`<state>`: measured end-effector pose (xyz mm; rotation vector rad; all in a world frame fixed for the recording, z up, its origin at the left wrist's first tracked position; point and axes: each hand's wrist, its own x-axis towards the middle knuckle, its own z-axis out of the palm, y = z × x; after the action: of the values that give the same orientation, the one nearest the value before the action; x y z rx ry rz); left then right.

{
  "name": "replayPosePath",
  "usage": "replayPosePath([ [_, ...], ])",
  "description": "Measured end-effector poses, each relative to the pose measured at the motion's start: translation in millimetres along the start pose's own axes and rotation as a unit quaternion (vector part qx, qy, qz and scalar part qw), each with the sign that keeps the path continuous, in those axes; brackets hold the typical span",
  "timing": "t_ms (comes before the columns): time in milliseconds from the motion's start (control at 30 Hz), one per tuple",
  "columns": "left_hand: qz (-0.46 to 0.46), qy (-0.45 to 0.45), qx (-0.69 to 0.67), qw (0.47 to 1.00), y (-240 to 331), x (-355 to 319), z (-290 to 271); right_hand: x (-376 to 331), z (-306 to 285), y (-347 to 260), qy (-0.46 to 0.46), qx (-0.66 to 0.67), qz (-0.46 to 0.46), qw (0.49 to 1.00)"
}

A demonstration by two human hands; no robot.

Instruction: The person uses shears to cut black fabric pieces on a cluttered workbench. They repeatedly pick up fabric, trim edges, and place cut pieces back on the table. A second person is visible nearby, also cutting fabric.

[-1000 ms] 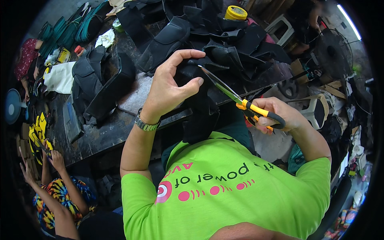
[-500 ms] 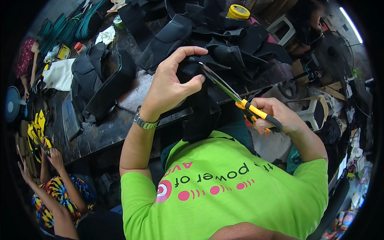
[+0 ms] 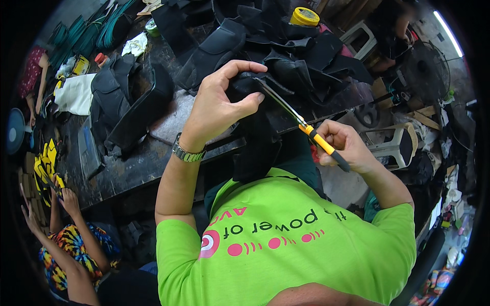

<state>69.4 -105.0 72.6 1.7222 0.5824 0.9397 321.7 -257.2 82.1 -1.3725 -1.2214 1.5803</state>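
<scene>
My left hand (image 3: 223,91) is closed round a black fabric piece (image 3: 245,84), fingers curled over its far side and thumb on the near side. The piece's lower part seems to hang over the table edge toward my lap. In my right hand (image 3: 343,144) is a pair of scissors (image 3: 310,133) with yellow and black handles, fingers wrapped in the loops. Its long blades point up and left, and their tips reach the edge of the black piece beside my left thumb. Whether the tips are in the fabric I cannot make out.
More black padded pieces (image 3: 214,48) lie heaped across the dark table (image 3: 130,176). A yellow round tub (image 3: 304,17) stands at the back. White plastic stools (image 3: 390,148) and a fan (image 3: 426,69) are at the right. At lower left a co-worker's hands (image 3: 69,201) hold yellow-black pieces.
The scissors have turned, and their blades have come together from slightly apart. My right hand has shifted slightly left and down; my left hand stays almost in place.
</scene>
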Motion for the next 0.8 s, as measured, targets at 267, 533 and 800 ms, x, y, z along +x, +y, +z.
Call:
replayPosePath([
  [267, 0.006, 0.009, -0.006, 1.0, -6, 2, 2, 12, 1, 9, -0.014, 0.072, 0.022, 0.997],
  [533, -0.005, 0.021, -0.036, 0.999, -8, 3, 1, 26, 3, 17, -0.055, 0.127, 0.023, 0.99],
  [800, -0.004, 0.037, -0.061, 0.997, -11, 2, -2, 53, -11, 31, -0.096, 0.105, -0.035, 0.989],
])
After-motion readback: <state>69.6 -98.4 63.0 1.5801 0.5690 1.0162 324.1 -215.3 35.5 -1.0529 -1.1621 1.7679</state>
